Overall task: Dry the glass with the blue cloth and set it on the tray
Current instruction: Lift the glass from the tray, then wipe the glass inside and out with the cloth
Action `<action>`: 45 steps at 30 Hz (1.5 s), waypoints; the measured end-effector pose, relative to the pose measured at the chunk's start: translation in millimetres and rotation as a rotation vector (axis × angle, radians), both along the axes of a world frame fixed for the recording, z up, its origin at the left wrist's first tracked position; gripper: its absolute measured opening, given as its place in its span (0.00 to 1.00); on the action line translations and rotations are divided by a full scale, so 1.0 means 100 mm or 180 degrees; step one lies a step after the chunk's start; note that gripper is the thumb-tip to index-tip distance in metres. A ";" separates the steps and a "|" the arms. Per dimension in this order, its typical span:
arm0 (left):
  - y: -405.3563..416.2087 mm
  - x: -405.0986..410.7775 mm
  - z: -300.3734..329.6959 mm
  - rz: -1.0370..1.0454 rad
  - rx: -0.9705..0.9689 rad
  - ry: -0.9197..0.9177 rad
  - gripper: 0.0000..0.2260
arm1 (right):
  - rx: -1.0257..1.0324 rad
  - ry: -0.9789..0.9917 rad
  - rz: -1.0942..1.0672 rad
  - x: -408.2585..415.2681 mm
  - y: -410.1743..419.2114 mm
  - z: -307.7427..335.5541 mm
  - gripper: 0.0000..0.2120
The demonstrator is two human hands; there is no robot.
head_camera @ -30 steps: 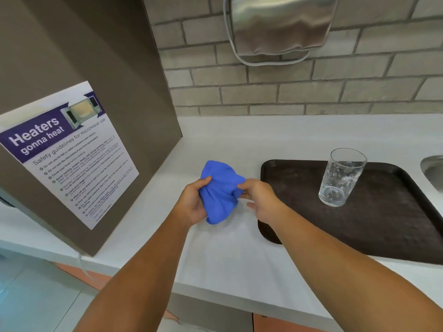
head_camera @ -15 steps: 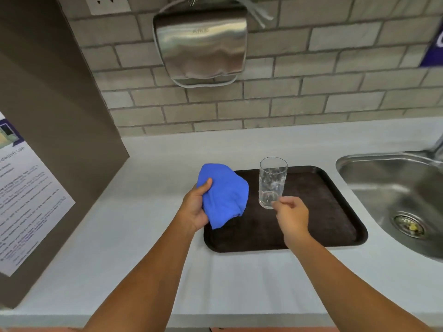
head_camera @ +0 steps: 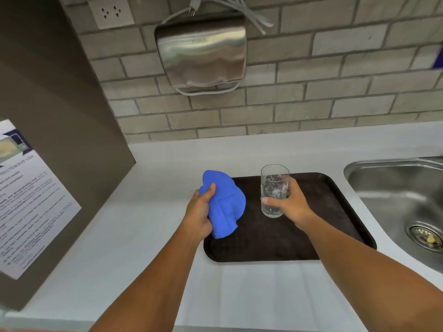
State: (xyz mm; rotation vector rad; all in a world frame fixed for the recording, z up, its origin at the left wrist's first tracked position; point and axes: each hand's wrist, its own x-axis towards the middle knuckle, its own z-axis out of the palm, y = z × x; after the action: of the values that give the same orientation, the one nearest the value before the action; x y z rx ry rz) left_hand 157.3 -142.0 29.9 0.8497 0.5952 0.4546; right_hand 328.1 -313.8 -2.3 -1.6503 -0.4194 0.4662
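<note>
A clear drinking glass [head_camera: 273, 185] stands upright on the dark brown tray [head_camera: 335, 212], with water drops on its wall. My right hand [head_camera: 288, 202] is wrapped around its lower half from the right, thumb in front. The bunched blue cloth [head_camera: 225, 204] hangs from my left hand [head_camera: 200, 212], which grips it over the tray's left edge, a short way left of the glass.
A steel sink [head_camera: 402, 200] with a drain lies right of the tray. A brown cabinet side with a microwave notice [head_camera: 26, 200] stands at left. On the brick wall hang a steel hand dryer [head_camera: 201, 51] and a socket [head_camera: 111, 12].
My right hand let go of the cloth, reached right and closed around the glass. The left hand kept the cloth. The view swung right, bringing the sink in.
</note>
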 end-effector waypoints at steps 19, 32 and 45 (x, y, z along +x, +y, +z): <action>-0.09 0.03 0.95 -0.0324 0.0516 -0.0837 0.28 | 0.1482 0.1611 0.0852 -0.31 0.05 0.94 0.16; -0.68 0.12 1.55 0.0497 0.2982 -0.0085 0.09 | 0.1521 0.1599 0.0593 -0.67 0.19 1.36 0.31; -0.67 0.16 1.35 0.0409 0.3890 0.0194 0.19 | 0.1284 0.0950 -0.0048 -0.82 0.32 1.32 0.29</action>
State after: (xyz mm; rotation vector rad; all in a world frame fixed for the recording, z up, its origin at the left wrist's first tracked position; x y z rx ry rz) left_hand 173.4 -209.2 165.3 1.9935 0.3860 0.9370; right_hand 246.0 -281.9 129.4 -1.1720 -0.2570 0.5664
